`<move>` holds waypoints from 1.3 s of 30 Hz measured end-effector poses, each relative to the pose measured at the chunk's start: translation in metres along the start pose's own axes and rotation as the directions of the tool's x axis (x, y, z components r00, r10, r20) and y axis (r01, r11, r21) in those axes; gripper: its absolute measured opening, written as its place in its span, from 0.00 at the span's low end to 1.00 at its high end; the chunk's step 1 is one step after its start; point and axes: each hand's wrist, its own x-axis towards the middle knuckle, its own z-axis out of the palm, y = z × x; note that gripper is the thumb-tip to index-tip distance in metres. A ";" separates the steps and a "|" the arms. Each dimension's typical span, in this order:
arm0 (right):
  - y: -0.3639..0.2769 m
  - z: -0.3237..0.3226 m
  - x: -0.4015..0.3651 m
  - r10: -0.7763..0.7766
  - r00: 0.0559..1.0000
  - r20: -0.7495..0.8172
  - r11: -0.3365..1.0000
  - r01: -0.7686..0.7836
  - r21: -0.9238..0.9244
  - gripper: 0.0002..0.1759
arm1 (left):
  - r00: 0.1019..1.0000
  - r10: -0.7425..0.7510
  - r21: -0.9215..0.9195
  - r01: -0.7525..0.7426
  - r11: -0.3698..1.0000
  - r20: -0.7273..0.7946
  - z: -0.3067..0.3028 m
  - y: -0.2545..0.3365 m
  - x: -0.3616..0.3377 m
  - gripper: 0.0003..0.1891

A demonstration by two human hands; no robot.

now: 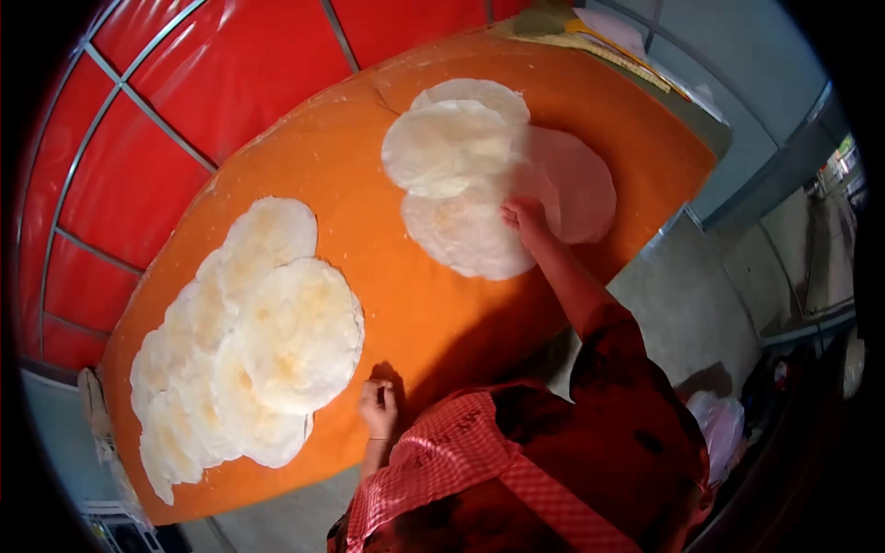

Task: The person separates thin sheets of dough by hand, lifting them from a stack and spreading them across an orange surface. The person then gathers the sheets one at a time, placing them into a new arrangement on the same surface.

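Note:
A large orange table [415, 304] carries two groups of thin, pale round flatbread sheets. My right hand [524, 217] reaches out to the far group [479, 175], its bent fingers resting where the sheets overlap. Whether they pinch a sheet is unclear. My left hand [378, 407] rests with curled fingers on the table's near edge and holds nothing. It is just right of the near group of overlapping sheets [249, 341]. I wear a red checked apron [461, 470] over dark red sleeves.
A red panelled wall with grey bars [184, 83] runs behind the table. Grey concrete floor [682, 295] lies to the right. Bags and bundles [728, 424] sit on the floor by my side. Papers [608, 32] lie at the table's far end.

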 end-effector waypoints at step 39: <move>0.040 0.183 -0.203 0.317 0.213 0.924 0.465 0.815 -0.347 0.12 | 0.786 -0.482 -0.910 0.411 -0.060 0.387 0.006 0.038 0.046 0.29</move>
